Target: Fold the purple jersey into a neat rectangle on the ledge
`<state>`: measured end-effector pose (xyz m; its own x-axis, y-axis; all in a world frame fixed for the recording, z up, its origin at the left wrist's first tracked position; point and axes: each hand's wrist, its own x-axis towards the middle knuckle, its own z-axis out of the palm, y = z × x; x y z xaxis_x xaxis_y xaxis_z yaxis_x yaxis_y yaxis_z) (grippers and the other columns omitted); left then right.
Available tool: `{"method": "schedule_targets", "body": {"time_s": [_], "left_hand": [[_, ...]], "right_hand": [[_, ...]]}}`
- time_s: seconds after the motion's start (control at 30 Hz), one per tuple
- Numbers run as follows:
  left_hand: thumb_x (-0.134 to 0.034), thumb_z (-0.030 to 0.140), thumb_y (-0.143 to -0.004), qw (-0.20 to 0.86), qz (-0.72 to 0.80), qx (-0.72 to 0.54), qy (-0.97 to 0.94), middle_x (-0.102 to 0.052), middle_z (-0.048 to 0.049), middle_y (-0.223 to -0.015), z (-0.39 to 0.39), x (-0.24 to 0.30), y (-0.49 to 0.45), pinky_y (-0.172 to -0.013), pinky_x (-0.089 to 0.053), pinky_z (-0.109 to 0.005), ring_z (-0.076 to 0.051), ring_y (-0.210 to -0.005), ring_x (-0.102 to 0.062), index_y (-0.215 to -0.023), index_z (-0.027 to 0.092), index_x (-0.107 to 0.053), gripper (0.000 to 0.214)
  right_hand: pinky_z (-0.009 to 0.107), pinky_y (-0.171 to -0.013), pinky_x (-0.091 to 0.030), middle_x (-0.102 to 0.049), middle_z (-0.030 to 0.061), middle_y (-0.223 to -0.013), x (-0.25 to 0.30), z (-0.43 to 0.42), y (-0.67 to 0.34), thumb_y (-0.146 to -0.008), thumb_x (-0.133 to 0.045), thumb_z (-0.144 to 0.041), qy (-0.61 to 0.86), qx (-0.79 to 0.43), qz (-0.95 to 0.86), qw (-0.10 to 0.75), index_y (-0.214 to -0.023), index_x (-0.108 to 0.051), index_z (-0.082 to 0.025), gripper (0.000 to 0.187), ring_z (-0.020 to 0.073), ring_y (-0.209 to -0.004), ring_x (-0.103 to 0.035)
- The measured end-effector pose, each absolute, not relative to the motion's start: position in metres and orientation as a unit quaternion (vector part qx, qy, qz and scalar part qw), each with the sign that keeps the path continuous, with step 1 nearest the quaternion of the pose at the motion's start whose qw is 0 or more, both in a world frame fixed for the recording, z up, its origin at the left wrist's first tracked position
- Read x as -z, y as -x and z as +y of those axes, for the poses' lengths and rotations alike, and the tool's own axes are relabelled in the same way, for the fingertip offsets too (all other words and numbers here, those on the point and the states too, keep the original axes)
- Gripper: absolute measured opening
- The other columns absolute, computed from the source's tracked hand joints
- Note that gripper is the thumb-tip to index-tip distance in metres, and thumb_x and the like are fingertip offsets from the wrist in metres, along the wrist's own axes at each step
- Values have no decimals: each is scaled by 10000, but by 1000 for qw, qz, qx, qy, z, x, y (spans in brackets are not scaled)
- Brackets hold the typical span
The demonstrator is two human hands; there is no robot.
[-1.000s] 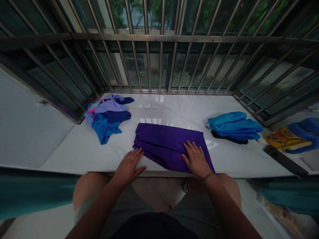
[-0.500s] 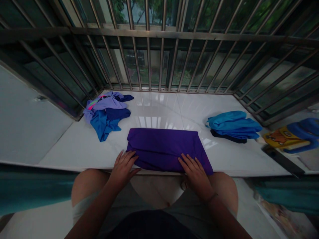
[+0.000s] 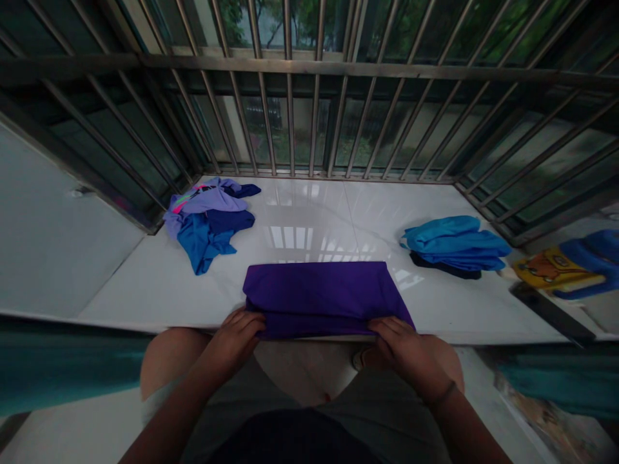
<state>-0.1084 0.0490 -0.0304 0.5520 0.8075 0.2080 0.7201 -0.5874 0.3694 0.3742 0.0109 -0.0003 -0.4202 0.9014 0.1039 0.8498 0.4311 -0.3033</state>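
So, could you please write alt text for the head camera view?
Two bare hands, left and right, grip the near edge of a folded purple cloth on a white ledge, with crumpled blue clothes left and folded blue ones right.

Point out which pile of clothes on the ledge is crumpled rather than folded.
The blue-and-lilac heap at the far left. The purple garment and the blue stack on the right lie folded.
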Motion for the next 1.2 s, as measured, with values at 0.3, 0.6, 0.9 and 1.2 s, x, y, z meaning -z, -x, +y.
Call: {"method": "schedule_targets", "body": {"time_s": [0.3,0.6,0.9,1.2], "left_hand": [[-591,346,-1025,376,439,-54,-815,-839,-26,-1026,123,-32,98,-847,-586,-334,-255,-934,-776,-1094,324,-788,210],[-703,389,-940,233,596,-71,-766,-805,-68,-898,247,-63,67,-779,-528,-349,-279,-841,-749,-1008,249,-769,169],[-634,428,-1049,167,539,-245,-789,-786,-132,-1286,127,15,85,-1106,-593,-506,-342,-1224,-742,-1238,252,-765,289],[-634,459,-1058,119,588,-256,-758,-768,-142,-1316,85,29,100,-1129,-600,-547,-361,-1244,-724,-1300,270,-731,322]], "right_hand": [[352,-888,-596,-831,67,-1078,-40,54,-395,-909,-572,-156,559,-281,-779,46,-1091,-786,-252,296,243,-956,-773],[323,-837,-558,-835,96,-1006,-58,148,-401,-986,-566,-213,674,-144,-719,89,-1047,-757,-219,200,239,-903,-769],[560,-1122,-587,-776,220,-1347,8,66,-404,-1080,-577,-503,688,-95,-694,190,-1436,-687,-163,504,383,-1246,-753],[424,-893,-648,-865,106,-1116,0,79,-417,-1044,-601,-534,696,-180,-668,191,-1237,-802,-257,393,318,-981,-825]]}}
